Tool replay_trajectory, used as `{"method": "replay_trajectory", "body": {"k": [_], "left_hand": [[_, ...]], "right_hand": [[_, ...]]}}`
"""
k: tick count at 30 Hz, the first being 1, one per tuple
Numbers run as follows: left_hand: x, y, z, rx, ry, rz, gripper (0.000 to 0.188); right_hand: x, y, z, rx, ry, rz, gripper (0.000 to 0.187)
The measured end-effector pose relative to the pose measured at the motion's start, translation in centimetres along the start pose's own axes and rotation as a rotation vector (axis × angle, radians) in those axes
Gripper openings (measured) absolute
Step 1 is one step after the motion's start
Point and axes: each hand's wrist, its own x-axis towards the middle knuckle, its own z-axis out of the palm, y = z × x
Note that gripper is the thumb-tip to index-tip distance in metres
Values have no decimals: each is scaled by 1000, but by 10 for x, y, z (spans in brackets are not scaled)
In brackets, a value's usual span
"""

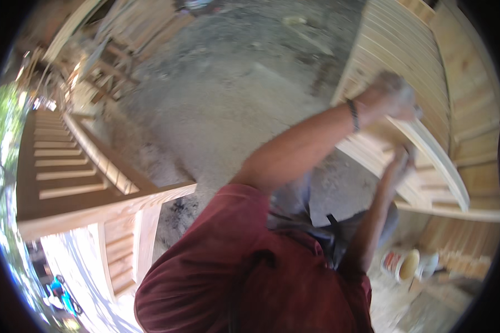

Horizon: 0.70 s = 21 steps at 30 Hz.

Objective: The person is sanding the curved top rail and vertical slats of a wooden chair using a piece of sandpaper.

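My left hand (391, 95), with a dark band round its wrist, reaches across to the right and sits at the upper end of a pale curved wooden rail (440, 164). Its fingers look curled; blur hides what they hold, if anything. Lower down, my right hand (401, 162) is beside the same rail, over the pale wooden piece. Its fingers seem closed too, but their contents cannot be made out. Both hands are at a large unpainted wooden furniture piece (397, 53) with a slatted panel.
At left stands another slatted wooden piece (105, 208) with a projecting corner. Wood scraps (108, 72) are piled at the far left. A white-and-orange bucket (397, 265) lies tipped at lower right, near boards (447, 294). Dusty grey floor (205, 94) runs between the pieces.
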Motion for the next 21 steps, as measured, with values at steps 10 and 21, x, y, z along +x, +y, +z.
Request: {"method": "replay_trajectory", "body": {"k": [10,21], "left_hand": [[2,19,-11,148,-127,-63,64],[6,9,-3,162,-6,-47,63]], "right_hand": [[-18,-9,8,29,76,-32,57],[-113,7,-2,-54,-52,-118,39]]}}
